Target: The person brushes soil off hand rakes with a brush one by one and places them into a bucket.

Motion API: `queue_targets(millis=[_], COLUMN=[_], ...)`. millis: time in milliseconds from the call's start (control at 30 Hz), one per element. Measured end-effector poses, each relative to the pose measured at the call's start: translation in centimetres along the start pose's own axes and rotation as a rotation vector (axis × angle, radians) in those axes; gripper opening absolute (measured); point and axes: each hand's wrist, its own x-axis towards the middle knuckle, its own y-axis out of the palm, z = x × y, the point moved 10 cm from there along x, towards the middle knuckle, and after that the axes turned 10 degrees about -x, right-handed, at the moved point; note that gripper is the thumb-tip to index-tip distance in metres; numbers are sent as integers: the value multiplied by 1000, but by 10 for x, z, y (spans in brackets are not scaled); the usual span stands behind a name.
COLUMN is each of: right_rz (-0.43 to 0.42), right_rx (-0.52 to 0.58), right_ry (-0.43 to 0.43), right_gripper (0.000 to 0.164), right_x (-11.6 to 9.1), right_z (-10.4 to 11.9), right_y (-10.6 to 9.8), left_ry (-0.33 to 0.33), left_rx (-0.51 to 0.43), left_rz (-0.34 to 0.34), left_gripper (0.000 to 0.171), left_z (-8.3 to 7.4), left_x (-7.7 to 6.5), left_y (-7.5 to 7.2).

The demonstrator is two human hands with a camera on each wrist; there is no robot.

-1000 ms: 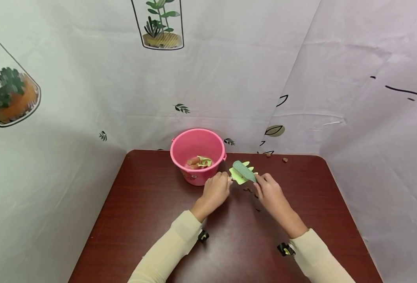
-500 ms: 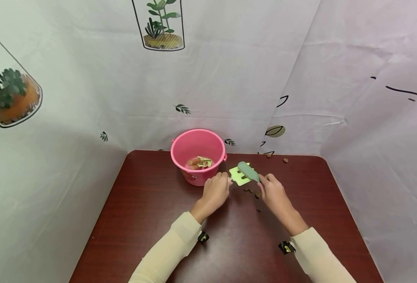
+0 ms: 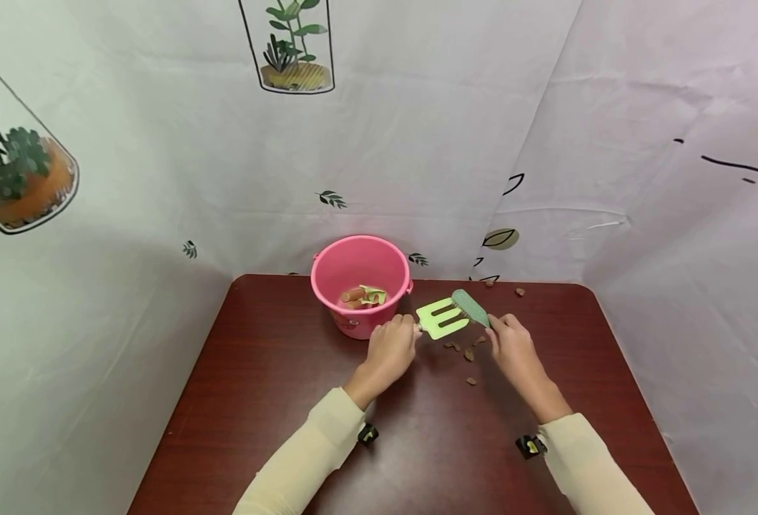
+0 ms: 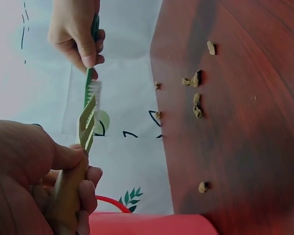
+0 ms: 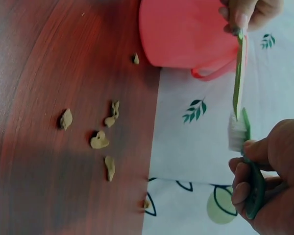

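My left hand (image 3: pixel 392 348) grips the wooden handle of a small light-green garden fork (image 3: pixel 427 318), held above the table. In the left wrist view the fork's tines (image 4: pixel 89 120) point away from the hand. My right hand (image 3: pixel 516 355) holds a green brush (image 3: pixel 471 307) by its handle. White bristles (image 5: pixel 236 133) touch or nearly touch the tine ends in the right wrist view. Several brown clumps (image 3: pixel 468 354) lie on the table below the two tools.
A pink bucket (image 3: pixel 360 261) stands at the table's back, left of the fork. Inside it lie light-green tools (image 3: pixel 375 295) with wooden handles. More brown clumps (image 3: pixel 520 292) sit near the back edge of the dark red table (image 3: pixel 257 372). Printed cloth (image 3: pixel 417 143) hangs behind.
The brush in my right hand has slid rightward along the fork, from its base to its tine ends, uncovering the tines. An extra brown clump shows below. The left hand has hardly moved.
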Motion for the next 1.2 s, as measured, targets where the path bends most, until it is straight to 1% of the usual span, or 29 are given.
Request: queue_targets(millis=[167, 367, 433, 633, 800, 900, 1033, 1200], right_rz=[11, 18, 12, -29, -49, -39, -23, -12], right_rx=[1, 4, 3, -10, -25, -41, -56, -61], right_ry=[39, 55, 53, 42, 30, 31, 35, 45], right_gripper=[26, 27, 27, 27, 27, 26, 26, 27], right_x=[-3, -6, -6, -10, -13, -14, -15, -17], right_z=[-16, -25, -26, -32, -37, -40, -42, -46], right_y=[1, 1, 0, -2, -4, -4, -4, -5], left_ry=[18, 65, 72, 71, 68, 33, -34, -79], left_rx=[12, 27, 37, 47, 8, -19, -35, -19], left_rz=[-39, -133, -155, -190, -229, -219, -178, -145], left_gripper=[21, 21, 21, 18, 17, 18, 16, 14], left_z=[0, -1, 0, 7, 18, 29, 44, 58], left_x=[1, 3, 3, 5, 9, 12, 16, 23], left_y=[-13, -36, -42, -59, -78, -86, -93, -101])
